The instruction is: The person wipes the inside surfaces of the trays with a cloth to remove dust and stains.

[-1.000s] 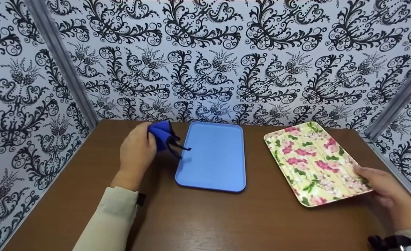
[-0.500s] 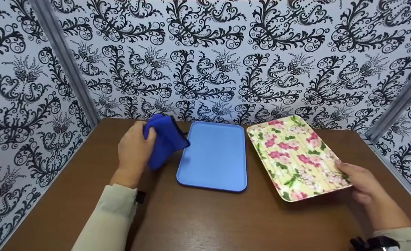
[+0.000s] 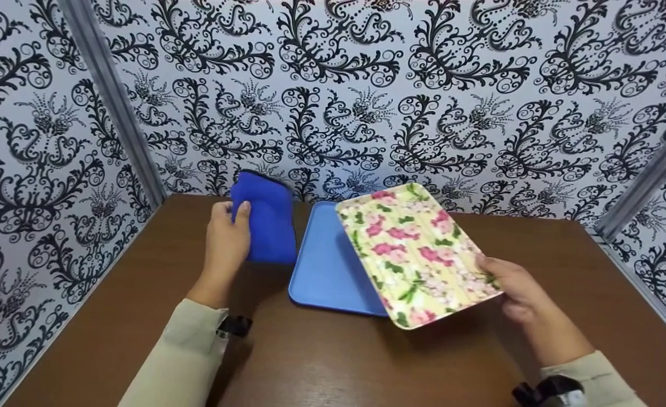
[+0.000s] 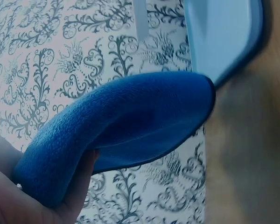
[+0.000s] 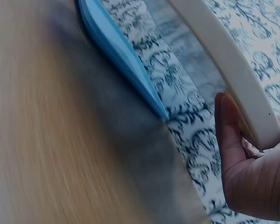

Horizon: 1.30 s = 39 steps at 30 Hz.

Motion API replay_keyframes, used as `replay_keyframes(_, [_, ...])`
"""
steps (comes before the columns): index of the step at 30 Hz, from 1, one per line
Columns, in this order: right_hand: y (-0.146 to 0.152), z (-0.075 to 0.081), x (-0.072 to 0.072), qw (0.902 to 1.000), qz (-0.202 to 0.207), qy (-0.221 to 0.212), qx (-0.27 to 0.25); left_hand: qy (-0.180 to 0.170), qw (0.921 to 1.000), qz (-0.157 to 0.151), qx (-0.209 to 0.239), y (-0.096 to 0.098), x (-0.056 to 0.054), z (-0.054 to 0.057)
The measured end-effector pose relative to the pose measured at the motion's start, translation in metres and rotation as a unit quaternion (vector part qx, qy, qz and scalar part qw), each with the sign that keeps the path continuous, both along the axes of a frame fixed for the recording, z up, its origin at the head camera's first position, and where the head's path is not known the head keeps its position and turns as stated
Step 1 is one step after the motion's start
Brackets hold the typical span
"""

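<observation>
So from my end of the feed the big change is the floral-print tray (image 3: 418,254): a second ago it was well off to the right, and now it's swung left till it covers much of the plain blue tray (image 3: 330,271) in the head view. The blue fleecy cloth (image 3: 268,220) has changed too, bunched up earlier and now hanging spread out by the blue tray's left side, can't tell if they touch. I'd say that makes the blue tray the middle of the work, with stuff coming in from both sides. Left hand (image 3: 225,237) has the cloth pinched between thumb and fingers, right hand (image 3: 517,288) is gripping the floral tray by its right edge, and the hands are well apart. What I'd miss from the head cam: the right wrist view shows a clear gap under the floral tray, so it's held up off the wooden tabletop (image 3: 310,356) while the blue one lies on it. Left wrist view shows the cloth curling over on itself, fuzzy nap and dark trim visible
</observation>
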State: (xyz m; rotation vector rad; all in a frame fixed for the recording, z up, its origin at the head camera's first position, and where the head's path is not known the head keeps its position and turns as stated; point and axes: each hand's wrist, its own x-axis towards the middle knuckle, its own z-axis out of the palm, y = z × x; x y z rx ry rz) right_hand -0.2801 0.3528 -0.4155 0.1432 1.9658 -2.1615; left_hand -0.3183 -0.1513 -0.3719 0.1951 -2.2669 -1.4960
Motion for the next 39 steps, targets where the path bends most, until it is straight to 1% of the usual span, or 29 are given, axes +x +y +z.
replay_keyframes(2, [-0.014, -0.001, -0.003, 0.9999, 0.010, 0.004, -0.009, -0.002, 0.9995, -0.013, 0.029, 0.003, -0.002, -0.001])
replay_keyframes(4, [-0.025, -0.001, -0.004, 0.9997, 0.005, 0.006, -0.023, 0.001, 0.9986, -0.022, 0.047, 0.004, -0.002, -0.001])
replay_keyframes(6, [-0.035, -0.002, -0.005, 0.9996, -0.004, 0.009, -0.027, 0.010, 0.9982, -0.021, 0.055, 0.006, -0.002, 0.000])
replay_keyframes(8, [-0.044, -0.002, -0.006, 0.9995, -0.013, 0.011, -0.027, 0.033, 0.9978, -0.014, 0.055, 0.008, 0.000, 0.000])
replay_keyframes(10, [-0.052, -0.003, -0.005, 0.9993, -0.022, 0.010, -0.030, 0.065, 0.9965, -0.006, 0.053, 0.011, 0.001, 0.001])
replay_keyframes(13, [-0.062, -0.006, -0.002, 0.9986, -0.034, 0.008, -0.039, 0.112, 0.9925, 0.001, 0.048, 0.018, 0.003, -0.001])
replay_keyframes(15, [-0.067, -0.008, 0.000, 0.9979, -0.041, 0.007, -0.051, 0.132, 0.9903, 0.002, 0.043, 0.024, 0.004, -0.002])
replay_keyframes(17, [-0.073, -0.010, 0.001, 0.9973, -0.045, 0.008, -0.057, 0.143, 0.9894, 0.006, 0.025, 0.029, 0.004, -0.004])
replay_keyframes(19, [-0.078, -0.013, 0.003, 0.9969, -0.049, 0.008, -0.061, 0.148, 0.9889, 0.010, -0.003, 0.033, 0.004, -0.008])
replay_keyframes(21, [-0.082, -0.015, 0.005, 0.9969, -0.052, 0.008, -0.058, 0.150, 0.9877, 0.011, -0.041, 0.037, 0.003, -0.012])
replay_keyframes(22, [-0.084, -0.015, 0.006, 0.9971, -0.051, 0.008, -0.056, 0.150, 0.9863, 0.014, -0.067, 0.040, 0.003, -0.014])
replay_keyframes(23, [-0.086, -0.016, 0.006, 0.9972, -0.049, 0.009, -0.055, 0.152, 0.9841, 0.011, -0.092, 0.042, 0.003, -0.016])
replay_keyframes(25, [-0.089, -0.016, 0.008, 0.9975, -0.046, 0.012, -0.053, 0.157, 0.9754, 0.001, -0.155, 0.046, 0.003, -0.019])
replay_keyframes(27, [-0.093, -0.017, 0.008, 0.9977, -0.040, 0.017, -0.053, 0.167, 0.9620, -0.012, -0.216, 0.050, 0.004, -0.021])
replay_keyframes(29, [-0.096, -0.016, 0.009, 0.9975, -0.037, 0.019, -0.057, 0.181, 0.9464, -0.028, -0.266, 0.053, 0.005, -0.022])
replay_keyframes(30, [-0.097, -0.016, 0.009, 0.9974, -0.037, 0.020, -0.059, 0.187, 0.9387, -0.035, -0.288, 0.054, 0.005, -0.023])
replay_keyframes(32, [-0.099, -0.016, 0.009, 0.9971, -0.040, 0.022, -0.061, 0.194, 0.9278, -0.052, -0.314, 0.055, 0.006, -0.025])
replay_keyframes(34, [-0.101, -0.016, 0.009, 0.9967, -0.046, 0.024, -0.062, 0.190, 0.9220, -0.072, -0.330, 0.056, 0.006, -0.026])
replay_keyframes(36, [-0.103, -0.017, 0.009, 0.9963, -0.053, 0.026, -0.063, 0.175, 0.9209, -0.095, -0.335, 0.056, 0.007, -0.028])
replay_keyframes(39, [-0.106, -0.017, 0.008, 0.9957, -0.061, 0.030, -0.063, 0.140, 0.9210, -0.127, -0.340, 0.057, 0.007, -0.031])
